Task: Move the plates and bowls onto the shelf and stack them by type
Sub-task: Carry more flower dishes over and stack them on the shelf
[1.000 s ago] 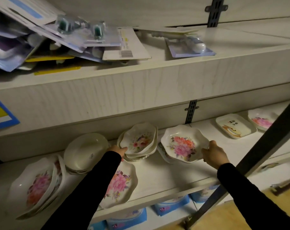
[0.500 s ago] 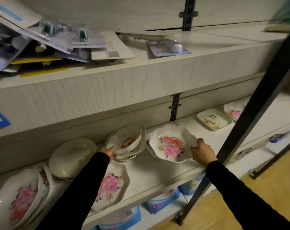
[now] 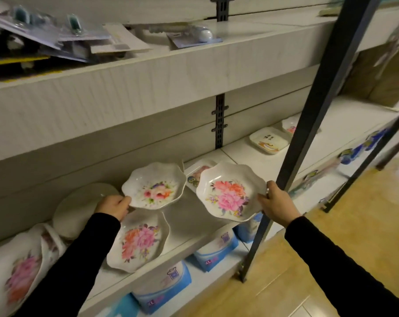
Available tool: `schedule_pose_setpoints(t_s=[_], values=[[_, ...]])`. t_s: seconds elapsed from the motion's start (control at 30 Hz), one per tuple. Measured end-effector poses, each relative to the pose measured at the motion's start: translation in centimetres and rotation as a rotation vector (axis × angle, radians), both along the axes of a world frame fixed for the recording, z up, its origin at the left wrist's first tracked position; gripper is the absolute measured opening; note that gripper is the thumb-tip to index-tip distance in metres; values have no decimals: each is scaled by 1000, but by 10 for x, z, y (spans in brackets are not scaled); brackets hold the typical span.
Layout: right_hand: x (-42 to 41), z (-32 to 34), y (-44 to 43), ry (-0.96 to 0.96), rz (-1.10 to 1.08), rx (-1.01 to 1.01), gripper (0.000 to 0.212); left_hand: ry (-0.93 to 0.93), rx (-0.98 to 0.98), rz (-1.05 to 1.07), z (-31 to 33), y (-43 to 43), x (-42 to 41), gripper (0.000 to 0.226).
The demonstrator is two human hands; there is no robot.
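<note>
My left hand (image 3: 113,205) grips the rim of a small scalloped floral bowl (image 3: 155,186), held above the shelf (image 3: 194,221). My right hand (image 3: 277,203) grips the right rim of a larger scalloped plate with pink flowers (image 3: 228,194), also lifted off the shelf. Below the bowl lies a similar pink-flower plate (image 3: 140,242) at the shelf's front. A plain white plate (image 3: 79,207) leans behind my left hand. More floral plates (image 3: 18,271) stand tilted at far left.
A rectangular dish (image 3: 195,173) lies behind the lifted plate. Farther right sit a square printed dish (image 3: 269,140) and a small floral dish (image 3: 290,126). A dark slanted metal post (image 3: 308,115) crosses in front. Blue packs (image 3: 168,280) sit under the shelf; packaged goods fill the upper shelf.
Both hands have lifted their dishes off the shelf: the left took one small bowl from its stack, the right raised the pink-flower plate. The view shifted right.
</note>
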State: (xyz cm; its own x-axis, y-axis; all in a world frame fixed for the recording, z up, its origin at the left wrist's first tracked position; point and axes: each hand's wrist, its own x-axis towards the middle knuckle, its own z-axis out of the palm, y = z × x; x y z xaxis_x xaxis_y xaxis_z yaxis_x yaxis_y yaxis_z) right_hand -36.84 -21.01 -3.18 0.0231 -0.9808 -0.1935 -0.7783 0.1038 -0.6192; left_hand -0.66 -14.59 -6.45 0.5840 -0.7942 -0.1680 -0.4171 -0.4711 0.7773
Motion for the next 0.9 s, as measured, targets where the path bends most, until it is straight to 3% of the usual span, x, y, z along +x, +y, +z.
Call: schedule_pose_setpoints(t_s=[0.33, 0.53, 0.6, 0.77, 0.9], values=[[-64, 9, 32, -49, 46, 18, 13, -14, -64, -125, 24, 42, -59, 44], [-135, 16, 40, -95, 22, 23, 28, 89, -111, -158, 37, 54, -131, 32], [-163, 17, 40, -102, 12, 24, 26, 93, -99, -163, 43, 57, -156, 26], [-232, 22, 30, -136, 7, 28, 12, 19, -59, -237, 55, 56, -227, 35], [-281, 26, 18, -157, 1, 25, 12, -18, -70, -237, 50, 49, -281, 34]])
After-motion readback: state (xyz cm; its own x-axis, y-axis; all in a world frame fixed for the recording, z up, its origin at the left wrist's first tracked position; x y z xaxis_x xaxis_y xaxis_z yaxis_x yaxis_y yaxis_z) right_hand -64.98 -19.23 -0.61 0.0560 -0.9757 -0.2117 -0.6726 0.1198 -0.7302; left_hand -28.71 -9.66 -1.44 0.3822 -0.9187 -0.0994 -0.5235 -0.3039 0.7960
